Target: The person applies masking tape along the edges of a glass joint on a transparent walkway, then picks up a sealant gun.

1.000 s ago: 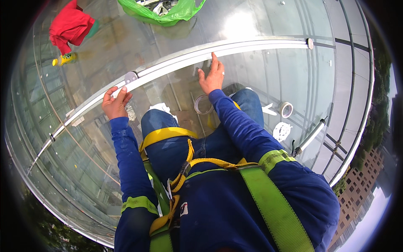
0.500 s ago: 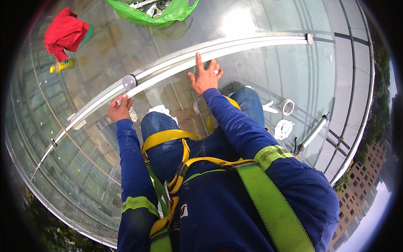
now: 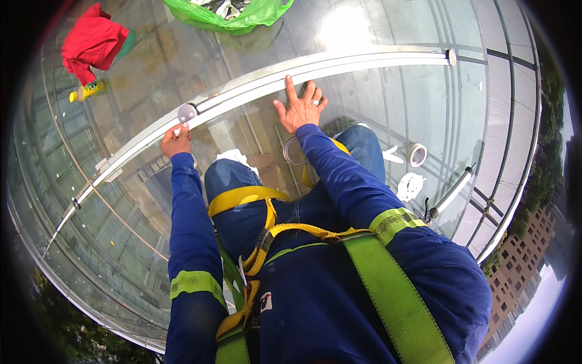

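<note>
- In the head view, a long, flat white strip (image 3: 242,100) is laid along a pale rail (image 3: 145,138) across a clear glass surface (image 3: 418,103).
- The strip's near-left end is pinched between thumb and forefinger by the left hand (image 3: 176,142), just beside a round grey metal disc (image 3: 187,113).
- Nothing is grasped by the right hand (image 3: 301,111); its fingers are spread, and the strip is touched by the tip of its forefinger.
- A round pale roll of tape (image 3: 412,150) and a slender white tube tool (image 3: 450,193) are placed to the right.
- Farther off, a crumpled red cloth (image 3: 94,45), a yellow plastic bottle (image 3: 91,90) and an open green plastic bag (image 3: 257,18) are seen.
</note>
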Demonstrator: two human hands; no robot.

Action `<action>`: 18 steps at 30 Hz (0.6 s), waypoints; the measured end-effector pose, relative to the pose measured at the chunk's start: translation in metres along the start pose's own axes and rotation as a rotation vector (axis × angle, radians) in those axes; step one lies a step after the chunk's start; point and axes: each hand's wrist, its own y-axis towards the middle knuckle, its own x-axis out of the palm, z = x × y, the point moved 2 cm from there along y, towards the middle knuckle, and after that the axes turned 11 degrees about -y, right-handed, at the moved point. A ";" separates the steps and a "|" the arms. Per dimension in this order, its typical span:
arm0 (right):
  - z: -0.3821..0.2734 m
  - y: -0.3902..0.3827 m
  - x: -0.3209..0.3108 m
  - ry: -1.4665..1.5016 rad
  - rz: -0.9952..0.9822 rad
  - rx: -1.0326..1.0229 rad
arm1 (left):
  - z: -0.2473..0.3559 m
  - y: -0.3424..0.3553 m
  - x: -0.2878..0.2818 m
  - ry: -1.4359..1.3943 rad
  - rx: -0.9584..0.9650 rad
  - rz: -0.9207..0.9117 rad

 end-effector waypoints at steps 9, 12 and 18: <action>0.000 0.003 0.004 -0.010 -0.031 0.007 | -0.001 0.000 0.003 -0.016 0.007 0.036; -0.001 0.003 0.005 -0.014 -0.030 0.006 | 0.000 0.000 0.002 -0.024 0.010 0.032; -0.002 0.004 0.005 0.003 -0.049 0.002 | 0.001 -0.002 0.002 -0.045 0.012 0.036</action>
